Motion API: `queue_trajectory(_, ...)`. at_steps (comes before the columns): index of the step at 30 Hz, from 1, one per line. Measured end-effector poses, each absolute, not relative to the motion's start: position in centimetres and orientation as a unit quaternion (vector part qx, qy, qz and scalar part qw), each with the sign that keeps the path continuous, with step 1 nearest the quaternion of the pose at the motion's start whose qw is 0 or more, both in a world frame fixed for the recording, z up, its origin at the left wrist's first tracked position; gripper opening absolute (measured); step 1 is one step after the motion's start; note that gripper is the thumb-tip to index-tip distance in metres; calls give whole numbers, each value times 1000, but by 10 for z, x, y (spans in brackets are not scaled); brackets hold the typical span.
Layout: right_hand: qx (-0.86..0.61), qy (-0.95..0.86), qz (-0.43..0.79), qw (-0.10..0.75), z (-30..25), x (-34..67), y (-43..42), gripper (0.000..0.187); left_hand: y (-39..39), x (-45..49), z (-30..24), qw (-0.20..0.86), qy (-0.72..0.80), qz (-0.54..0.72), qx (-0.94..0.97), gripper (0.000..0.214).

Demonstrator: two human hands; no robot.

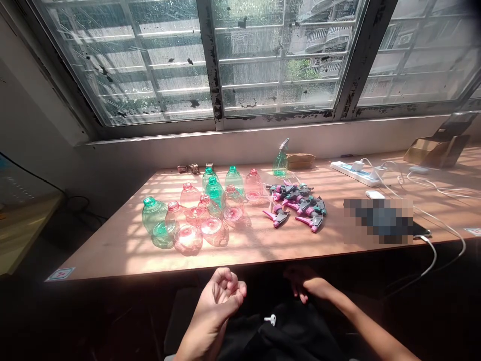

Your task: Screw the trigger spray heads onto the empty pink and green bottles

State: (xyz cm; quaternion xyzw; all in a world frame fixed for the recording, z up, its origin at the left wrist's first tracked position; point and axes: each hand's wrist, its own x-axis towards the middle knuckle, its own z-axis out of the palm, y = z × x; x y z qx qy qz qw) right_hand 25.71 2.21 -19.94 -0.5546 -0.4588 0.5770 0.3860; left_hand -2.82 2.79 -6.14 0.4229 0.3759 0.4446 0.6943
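Observation:
My left hand [223, 296] is raised just in front of the table's near edge, palm turned up and fingers curled in against the thumb. Nothing shows between its fingers. Lower and in shadow, my right hand [302, 283] hangs over my lap with its fingers loosely extended, and it appears to hold nothing. A white earbud [270, 319] lies on the dark clothing between my arms. Beyond my left hand stand several clear bottles without tops, pink ones [212, 223] and green ones [152, 215]. To their right lies a pile of pink, grey and green spray heads [300, 203].
A green spray bottle [280, 163] with its head fitted stands at the back beside a brown bundle [300, 161]. Rightward are a white power strip [355, 173], cables, a white case [375, 194] and a pixelated dark device [383, 220]. A window [278, 60] rises behind the table [240, 253].

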Motion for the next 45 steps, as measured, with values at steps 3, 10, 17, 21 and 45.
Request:
queue_trajectory(3,-556,-454,578,387,-197,257,22,38,38,-42,-98,575,435,427,545,36)
queue_trajectory(10,-551,-449,587,388,-205,258,23,36,44,-40,-133,412,390,128,813,26)
queue_trajectory(17,-543,-459,593,377,-208,262,23,39,49,-1,-156,379,374,22,846,31)
queue_trajectory(21,-545,-455,593,380,-210,263,23,38,45,2,-169,379,407,15,831,33)
queue_trajectory(45,-540,-447,602,382,-203,260,23,37,42,-5,-153,405,333,-45,850,22)
